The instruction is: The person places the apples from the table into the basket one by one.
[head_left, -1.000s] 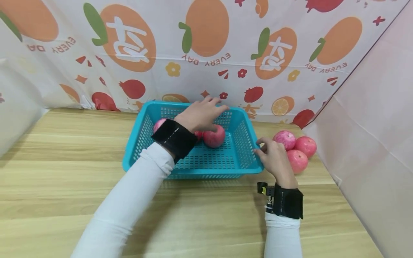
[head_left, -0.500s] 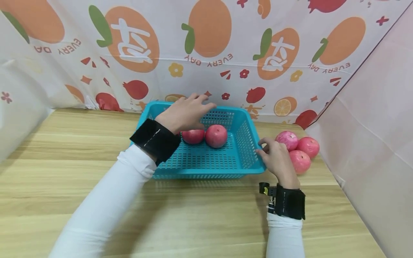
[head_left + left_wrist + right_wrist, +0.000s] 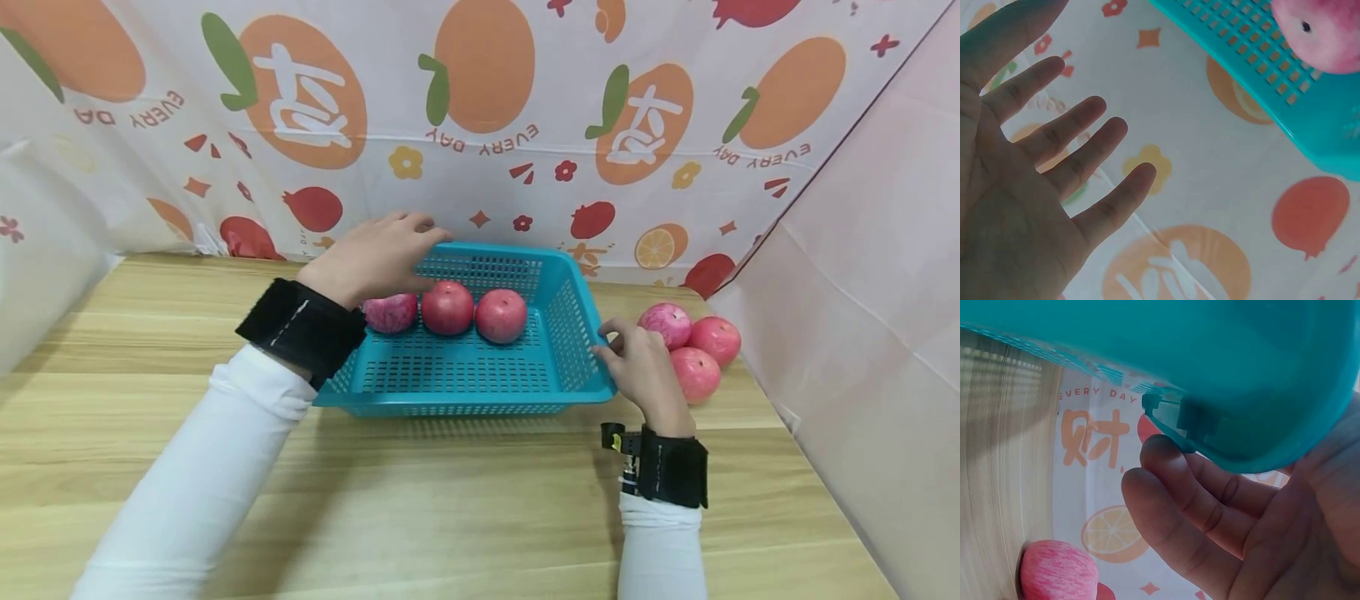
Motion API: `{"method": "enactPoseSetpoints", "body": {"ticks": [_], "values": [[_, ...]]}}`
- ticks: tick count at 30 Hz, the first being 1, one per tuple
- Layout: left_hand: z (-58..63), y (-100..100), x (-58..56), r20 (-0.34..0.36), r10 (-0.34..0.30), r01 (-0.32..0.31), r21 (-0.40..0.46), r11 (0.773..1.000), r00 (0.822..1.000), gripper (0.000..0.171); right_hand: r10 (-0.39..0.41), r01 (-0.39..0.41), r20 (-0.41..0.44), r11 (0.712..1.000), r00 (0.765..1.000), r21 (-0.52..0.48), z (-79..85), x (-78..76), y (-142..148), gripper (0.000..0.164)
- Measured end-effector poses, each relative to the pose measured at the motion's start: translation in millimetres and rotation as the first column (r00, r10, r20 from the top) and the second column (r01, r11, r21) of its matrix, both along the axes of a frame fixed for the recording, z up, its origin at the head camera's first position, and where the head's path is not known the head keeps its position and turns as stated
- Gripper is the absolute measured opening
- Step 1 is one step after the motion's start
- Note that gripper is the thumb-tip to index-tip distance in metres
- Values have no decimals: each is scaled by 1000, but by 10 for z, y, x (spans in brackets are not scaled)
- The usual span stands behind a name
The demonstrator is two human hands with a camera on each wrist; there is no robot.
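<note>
A turquoise plastic basket (image 3: 472, 398) with perforated walls stands on the wooden table. Inside it, a row of red-pink apples lies along the back: one at the right (image 3: 501, 316), a middle apple (image 3: 447, 307) and a left apple (image 3: 391, 313) partly covered by my hand. My left hand (image 3: 375, 258) is over the basket's left back part with nothing in it; the left wrist view shows its fingers (image 3: 1082, 156) spread and straight. My right hand (image 3: 637, 362) grips the basket's right rim, fingers (image 3: 1172, 519) curled under the edge in the right wrist view.
Right of my right hand, three more apples (image 3: 695, 375) sit together on the table (image 3: 465, 508). A white curtain (image 3: 525, 108) printed with fruit hangs close behind the basket. Plain white sheeting (image 3: 870, 275) borders the table's right side.
My left hand has moved left across the basket, uncovering the middle apple and then part of the left one. The right hand has stayed on the rim, and the basket has not moved.
</note>
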State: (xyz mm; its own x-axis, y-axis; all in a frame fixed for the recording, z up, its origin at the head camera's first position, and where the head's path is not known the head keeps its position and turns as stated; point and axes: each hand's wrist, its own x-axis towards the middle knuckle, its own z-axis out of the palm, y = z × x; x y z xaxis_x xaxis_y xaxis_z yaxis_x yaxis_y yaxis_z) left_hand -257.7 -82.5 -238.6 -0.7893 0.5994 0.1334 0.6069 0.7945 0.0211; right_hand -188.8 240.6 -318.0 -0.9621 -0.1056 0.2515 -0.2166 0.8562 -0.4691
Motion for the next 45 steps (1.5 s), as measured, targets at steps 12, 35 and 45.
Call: {"method": "enactPoseSetpoints", "body": {"ticks": [12,35,45], "values": [[-39,-374,52,26,54,-56,82,995,998,64,-15,15,32,1000,999,-13,-4,7,-15,29],[-306,-1120,218,2,159,-158,159,975,987,52,-17,18,36,1000,999,-9,-1,3,-21,29],[-592,-1238,287,78,228,-241,258,936,971,52,-12,12,29,1000,1000,-2,-3,14,-10,28]]}}
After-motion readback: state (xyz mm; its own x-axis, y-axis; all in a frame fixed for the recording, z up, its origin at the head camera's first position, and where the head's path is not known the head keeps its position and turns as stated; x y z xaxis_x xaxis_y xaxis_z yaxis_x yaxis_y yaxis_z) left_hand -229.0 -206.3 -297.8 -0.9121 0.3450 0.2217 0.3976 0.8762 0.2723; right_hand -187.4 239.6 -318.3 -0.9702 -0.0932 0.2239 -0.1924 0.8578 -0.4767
